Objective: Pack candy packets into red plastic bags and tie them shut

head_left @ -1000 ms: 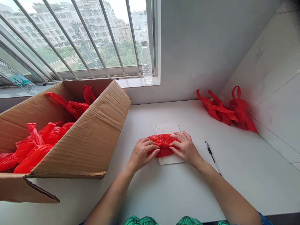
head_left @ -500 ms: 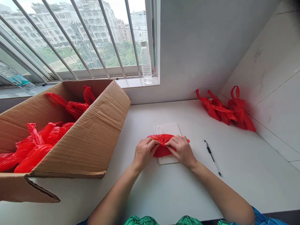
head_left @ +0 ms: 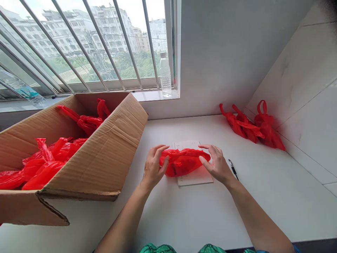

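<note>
A: Any tips for handling a red plastic bag (head_left: pixel 185 163), centre frame, on top of a white notebook (head_left: pixel 196 180)?

B: Left hand (head_left: pixel 153 167) at one end, right hand (head_left: pixel 217 163) at the other, both spread and curved, not pinching. Can't tell about light contact. Probably best to work both ends evenly, gently.

A: And the pen (head_left: pixel 233 169), right of centre?

B: Near the right hand, so don't swing wide.

The left hand (head_left: pixel 154 167) and right hand (head_left: pixel 216 164), fingers spread, flank a red plastic bag (head_left: pixel 185 164) lying over an open notebook (head_left: pixel 195 179) on the white table (head_left: pixel 179 218). A pen (head_left: pixel 233 169) lies beyond the right wrist; a cardboard box (head_left: pixel 97 154) at left holds red plastic bags (head_left: pixel 47 172), and more red bags (head_left: pixel 267 130) sit in the far right corner.
</note>
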Demonstrator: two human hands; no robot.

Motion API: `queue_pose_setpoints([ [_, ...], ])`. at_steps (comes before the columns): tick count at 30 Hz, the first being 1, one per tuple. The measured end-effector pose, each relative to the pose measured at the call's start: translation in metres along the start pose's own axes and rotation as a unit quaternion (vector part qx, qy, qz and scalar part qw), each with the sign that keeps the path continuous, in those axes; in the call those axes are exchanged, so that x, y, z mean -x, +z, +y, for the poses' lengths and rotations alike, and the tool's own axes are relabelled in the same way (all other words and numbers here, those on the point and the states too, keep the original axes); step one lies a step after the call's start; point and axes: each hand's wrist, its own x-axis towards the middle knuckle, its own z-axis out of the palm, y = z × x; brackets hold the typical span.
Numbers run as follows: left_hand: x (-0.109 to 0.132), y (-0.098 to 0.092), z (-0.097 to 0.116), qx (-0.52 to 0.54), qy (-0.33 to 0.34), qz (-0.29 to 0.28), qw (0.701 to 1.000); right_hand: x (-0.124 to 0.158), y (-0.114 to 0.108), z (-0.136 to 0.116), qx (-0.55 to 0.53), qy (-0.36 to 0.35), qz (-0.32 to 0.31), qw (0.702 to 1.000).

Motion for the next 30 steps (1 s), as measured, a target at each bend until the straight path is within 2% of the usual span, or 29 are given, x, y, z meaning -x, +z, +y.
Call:
queue_pose_setpoints([
  [2,-0.002,0.007,0.014,-0.047,0.066,-0.054,0.995,-0.001,0.011,-0.014,-0.009,-0.028,-0.012,0.999],
  [5,-0.004,0.013,0.022,-0.062,0.077,-0.065,0.993,-0.004,0.019,-0.023,-0.024,-0.031,-0.008,0.999],
  [7,-0.007,0.011,0.021,-0.008,0.045,-0.027,0.999,-0.006,0.017,-0.020,-0.069,0.012,0.019,0.997],
  [9,-0.012,0.005,0.018,0.088,-0.008,0.028,0.996,-0.009,0.011,-0.012,-0.150,0.078,0.063,0.984],
  [11,-0.019,-0.002,0.016,0.194,-0.070,0.078,0.975,-0.012,0.004,-0.003,-0.234,0.128,0.104,0.958],
  [13,-0.026,-0.008,0.018,0.284,-0.113,0.109,0.946,-0.014,-0.002,0.002,-0.285,0.139,0.125,0.940],
  [16,-0.035,-0.018,0.027,0.353,-0.118,0.122,0.920,-0.013,-0.014,-0.005,-0.268,0.106,0.171,0.942],
  [19,-0.040,-0.032,0.042,0.352,-0.065,0.106,0.928,-0.007,-0.030,-0.032,-0.162,0.024,0.293,0.942],
  [20,-0.040,-0.038,0.047,0.343,-0.039,0.099,0.933,-0.006,-0.034,-0.044,-0.129,-0.019,0.320,0.938],
  [21,-0.040,-0.043,0.052,0.333,-0.012,0.090,0.939,-0.005,-0.037,-0.055,-0.104,-0.068,0.318,0.940],
  [22,-0.040,-0.049,0.056,0.322,0.015,0.079,0.943,-0.005,-0.038,-0.067,-0.086,-0.116,0.284,0.948],
  [23,-0.039,-0.054,0.059,0.311,0.040,0.064,0.947,-0.006,-0.037,-0.077,-0.070,-0.157,0.223,0.960],
  [25,-0.036,-0.064,0.063,0.301,0.085,0.013,0.950,-0.012,-0.029,-0.090,-0.032,-0.180,0.080,0.980],
  [27,-0.032,-0.072,0.063,0.297,0.107,-0.051,0.947,-0.018,-0.017,-0.094,0.034,-0.148,-0.024,0.988],
  [30,-0.028,-0.082,0.061,0.279,0.104,-0.119,0.947,-0.022,-0.002,-0.088,0.138,-0.087,-0.128,0.978],
])
